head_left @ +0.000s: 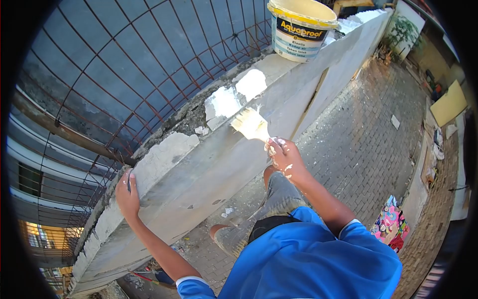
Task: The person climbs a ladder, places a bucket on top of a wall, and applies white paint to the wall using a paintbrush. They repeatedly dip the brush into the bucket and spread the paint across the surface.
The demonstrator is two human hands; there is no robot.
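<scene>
My right hand (284, 155) is wrapped round the handle of a wide paintbrush (253, 125), whose pale bristles point up and left near the wall's top edge. Whitish spots mark this hand and the handle. At the left, my left hand (128, 193) rests on the top of the grey wall (199, 174), a small dark thing between its fingers. White patches (224, 102) cover part of the wall top just beyond the brush. An Aquaproof bucket (301, 31) with a yellow rim stands farther along the wall top.
A rusty wire grid (149, 65) rises along the wall's far side. Right of the wall lies grey paving (348, 139), with a colourful cloth (390, 226) on it. A yellowish board (448, 103) leans at the far right.
</scene>
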